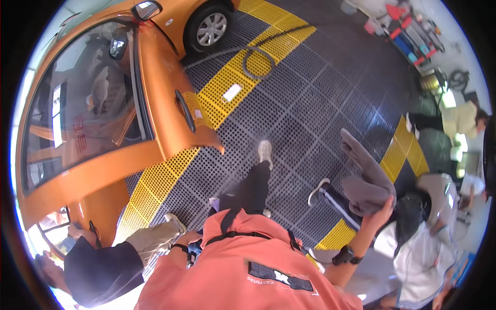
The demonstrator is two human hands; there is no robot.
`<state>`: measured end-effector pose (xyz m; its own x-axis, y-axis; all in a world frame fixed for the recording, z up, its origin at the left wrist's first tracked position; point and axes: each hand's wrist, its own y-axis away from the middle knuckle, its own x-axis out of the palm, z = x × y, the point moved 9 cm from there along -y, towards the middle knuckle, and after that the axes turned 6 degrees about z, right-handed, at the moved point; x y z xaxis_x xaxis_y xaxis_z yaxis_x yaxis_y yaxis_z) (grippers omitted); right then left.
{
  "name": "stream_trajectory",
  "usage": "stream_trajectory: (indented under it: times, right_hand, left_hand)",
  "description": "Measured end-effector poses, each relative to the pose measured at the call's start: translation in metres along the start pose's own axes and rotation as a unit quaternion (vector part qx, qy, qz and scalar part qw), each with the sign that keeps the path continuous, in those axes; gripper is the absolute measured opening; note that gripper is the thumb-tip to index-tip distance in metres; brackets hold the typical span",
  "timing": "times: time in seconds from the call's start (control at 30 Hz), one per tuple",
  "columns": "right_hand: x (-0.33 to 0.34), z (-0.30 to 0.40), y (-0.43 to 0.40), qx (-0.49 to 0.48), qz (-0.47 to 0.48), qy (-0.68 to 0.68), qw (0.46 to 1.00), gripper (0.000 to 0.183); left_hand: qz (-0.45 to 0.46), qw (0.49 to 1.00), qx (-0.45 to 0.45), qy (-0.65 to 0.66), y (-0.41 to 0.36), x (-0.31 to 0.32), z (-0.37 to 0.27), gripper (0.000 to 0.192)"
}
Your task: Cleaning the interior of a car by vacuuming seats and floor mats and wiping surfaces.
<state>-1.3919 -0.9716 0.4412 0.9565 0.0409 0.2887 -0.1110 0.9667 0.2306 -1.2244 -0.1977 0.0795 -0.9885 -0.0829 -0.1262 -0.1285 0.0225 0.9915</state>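
My right hand [383,212] is raised out to the right and grips a bunched grey-brown cloth [366,186]. One end of the cloth juts forward over the grated floor. My left hand [190,236] hangs low by my left hip, partly covered by my salmon-coloured shirt [248,267]. Its fingers cannot be made out, and something blue shows just below it. Ahead and to the left stands an orange car [170,23], with an opened door [149,128] between me and its front wheel [211,30].
A co-worker in a dark shirt [100,267] has a hand by the car's rear door handle [93,230]. Close on my right is a person in white [418,263]. A hose [257,73] loops across the yellow floor grating, near a small white object [232,93].
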Motion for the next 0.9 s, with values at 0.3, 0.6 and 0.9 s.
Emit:
stream_trajectory:
  times: [0.3, 0.6, 0.9]
  right_hand:
    - [-0.027, -0.117, -0.104, 0.302, -0.013, 0.13, 0.944, 0.038]
    - [0.103, -0.212, -0.281, 0.444, -0.009, 0.139, 0.885, 0.036]
    - [0.348, -0.248, -0.635, 0.482, 0.129, 0.153, 0.853, 0.036]
  left_hand:
    - [0.004, 0.949, 0.191, 0.251, -0.109, -0.113, -0.296, 0.055]
    - [-0.025, 0.978, 0.125, -0.167, -0.122, -0.314, -0.49, 0.048]
    - [0.038, 0.984, 0.028, 0.173, -0.082, -0.514, -0.709, 0.057]
